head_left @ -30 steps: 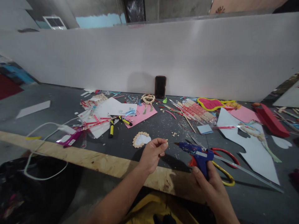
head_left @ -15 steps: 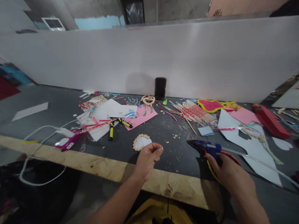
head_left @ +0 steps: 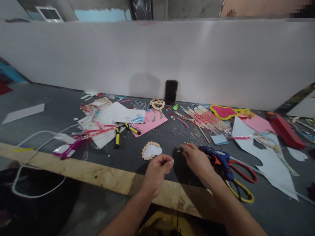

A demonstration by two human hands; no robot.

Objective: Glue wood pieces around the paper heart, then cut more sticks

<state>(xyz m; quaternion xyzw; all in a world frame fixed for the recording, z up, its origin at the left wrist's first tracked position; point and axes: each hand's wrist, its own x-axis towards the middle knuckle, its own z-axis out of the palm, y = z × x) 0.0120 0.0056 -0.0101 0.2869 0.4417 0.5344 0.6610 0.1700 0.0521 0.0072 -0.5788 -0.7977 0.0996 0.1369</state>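
Observation:
My left hand [head_left: 157, 170] hovers low over the dark tabletop, thumb and fingers pinched on a tiny pale piece I cannot make out. Just beyond it lies a white paper heart [head_left: 151, 150] edged with small tan pieces. My right hand [head_left: 197, 159] reaches left over the table, fingertips pinched on a small bit near some loose tan crumbs. The blue glue gun [head_left: 220, 156] lies on the table right beside that hand, resting across the red and yellow scissors [head_left: 242, 180].
Yellow-handled pliers [head_left: 117, 135], white sheets [head_left: 115, 114], a pink sheet [head_left: 150, 121], a bundle of wooden sticks [head_left: 206, 118] and a dark phone [head_left: 170, 91] against the white wall lie behind. A white cable [head_left: 31, 137] loops at left. A plywood strip [head_left: 98, 172] edges the table.
My right hand put down the glue gun on the scissors, let go of it, and moved left to the crumbs. My left hand stayed pinched and shifted only slightly.

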